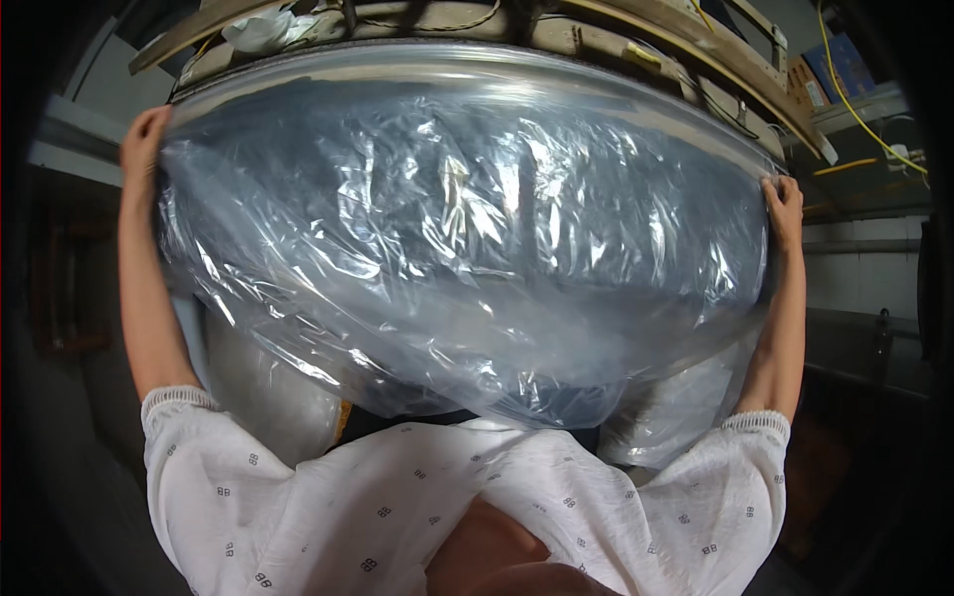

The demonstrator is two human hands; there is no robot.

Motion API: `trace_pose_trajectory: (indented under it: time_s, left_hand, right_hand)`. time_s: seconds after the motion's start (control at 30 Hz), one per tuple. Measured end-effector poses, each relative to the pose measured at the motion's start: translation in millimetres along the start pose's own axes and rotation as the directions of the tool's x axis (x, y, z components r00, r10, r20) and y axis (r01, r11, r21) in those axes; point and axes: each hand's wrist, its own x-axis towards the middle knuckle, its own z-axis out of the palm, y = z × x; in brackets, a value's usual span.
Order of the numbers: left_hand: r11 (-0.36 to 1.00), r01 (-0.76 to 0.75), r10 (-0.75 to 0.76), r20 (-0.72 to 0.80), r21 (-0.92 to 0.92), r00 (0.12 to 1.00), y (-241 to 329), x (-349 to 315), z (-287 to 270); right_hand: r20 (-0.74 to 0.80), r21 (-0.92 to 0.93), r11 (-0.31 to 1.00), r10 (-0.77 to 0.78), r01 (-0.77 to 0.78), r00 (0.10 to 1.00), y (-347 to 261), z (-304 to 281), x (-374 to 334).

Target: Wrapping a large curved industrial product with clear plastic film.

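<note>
A wide sheet of clear plastic film (467, 209) is spread between my outstretched arms, wrinkled and shining with reflections. Something dark shows through it from below. At the far left corner my left hand (146, 147) is closed on the film's edge, the fingers curled over it. My right hand (785, 207) pinches the far right corner. Between the two hands the film's far edge runs along a long pale bar or rim, bowed by the lens. Its near part hangs loose in folds toward my body.
Beyond the film runs a wooden frame (686, 62) with cables, and crumpled white plastic (268, 32) lies on it at left. A yellow cord (845, 94) hangs at right near boxes (840, 65). Bundled clear plastic (273, 392) sits below the film, near my body.
</note>
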Motion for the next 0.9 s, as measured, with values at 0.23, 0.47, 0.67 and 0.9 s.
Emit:
trace_pose_trajectory:
  time_s: [0.23,0.47,0.67,0.9]
  left_hand:
    - [0.979,0.156,-0.168,-0.087,-0.132,0.982,-57,-25,-101]
    - [0.793,-0.030,0.173,-0.178,0.608,0.969,0,-52,-52]
    - [0.928,-0.369,0.372,-0.051,0.054,0.927,188,-121,88]
    - [0.790,-0.551,0.593,0.106,-0.268,0.798,315,-218,187]
  right_hand:
    - [0.179,0.411,0.908,0.011,-0.085,0.984,-90,-15,-85]
    - [0.249,0.453,0.886,-0.021,-0.097,0.968,-88,-27,-108]
    - [0.220,0.449,0.893,-0.068,-0.039,0.973,-104,-31,-111]
    - [0.186,0.452,0.890,-0.027,-0.061,0.982,-100,-27,-108]
